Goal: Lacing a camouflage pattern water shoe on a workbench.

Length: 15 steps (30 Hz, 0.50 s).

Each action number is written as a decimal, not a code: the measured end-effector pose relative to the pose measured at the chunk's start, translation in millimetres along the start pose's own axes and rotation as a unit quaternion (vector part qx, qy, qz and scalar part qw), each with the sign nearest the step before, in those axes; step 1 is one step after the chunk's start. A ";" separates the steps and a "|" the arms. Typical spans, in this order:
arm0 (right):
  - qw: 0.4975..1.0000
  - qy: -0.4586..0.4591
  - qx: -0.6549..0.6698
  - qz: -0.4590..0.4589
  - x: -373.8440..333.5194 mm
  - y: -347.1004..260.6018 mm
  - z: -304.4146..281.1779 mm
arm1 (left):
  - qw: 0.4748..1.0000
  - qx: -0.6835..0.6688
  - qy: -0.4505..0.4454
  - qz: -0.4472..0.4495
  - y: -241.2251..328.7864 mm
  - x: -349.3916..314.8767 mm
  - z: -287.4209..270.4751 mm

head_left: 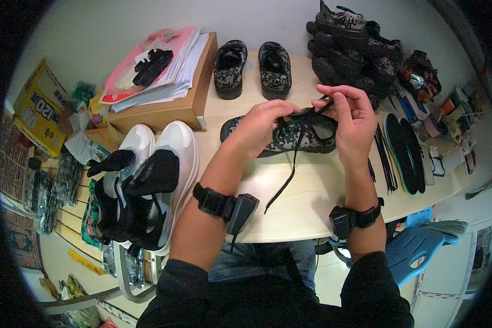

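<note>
Reaching in over the near edge of a pale table point(306, 227), with a black band point(216, 203) round each wrist. Having a pair of white sneakers point(175, 147) close by on the left. Steadying a camouflage shoe point(292, 139) mid-table, toe to the left, with one loose lace point(283, 187) trailing toward the near edge. Looking, as a judgement, partway through lacing; probably calling for a firm left hold and a light right pull on the slack. Bending the left hand point(259, 128) over the shoe, thumb and forefinger nearly together by the eyelets; cannot tell what lies between. Pinching a dark bit of lace between right hand point(355, 117) thumb and forefinger, it seems, with the rest loosely curled. Finding dark insoles point(402, 147) off to the right, then, farther, two matching shoes point(275, 65) and, far right, a heap of shoes point(344, 38).
</note>
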State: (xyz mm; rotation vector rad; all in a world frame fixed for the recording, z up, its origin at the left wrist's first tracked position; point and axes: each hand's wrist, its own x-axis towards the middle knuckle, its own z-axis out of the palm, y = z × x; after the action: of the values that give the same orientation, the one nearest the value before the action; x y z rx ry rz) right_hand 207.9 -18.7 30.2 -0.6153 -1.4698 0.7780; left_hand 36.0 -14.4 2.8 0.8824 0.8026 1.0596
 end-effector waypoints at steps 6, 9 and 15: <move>0.998 0.057 -0.007 0.030 10.6 -7.6 6.3 | 0.999 0.029 -0.019 -0.004 -0.3 1.7 -3.8; 0.995 0.057 0.020 0.073 33.0 5.0 9.5 | 1.000 0.005 -0.029 0.011 -8.0 10.9 -8.5; 0.998 -0.031 -0.054 0.014 75.7 19.0 30.0 | 0.999 -0.024 -0.042 0.008 -8.4 8.8 -9.7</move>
State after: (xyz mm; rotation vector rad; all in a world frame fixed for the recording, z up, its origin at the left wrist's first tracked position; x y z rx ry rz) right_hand 172.1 49.0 64.0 -0.7002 -1.5709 0.7477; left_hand 33.1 -6.0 -10.0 0.8874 0.6984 1.0444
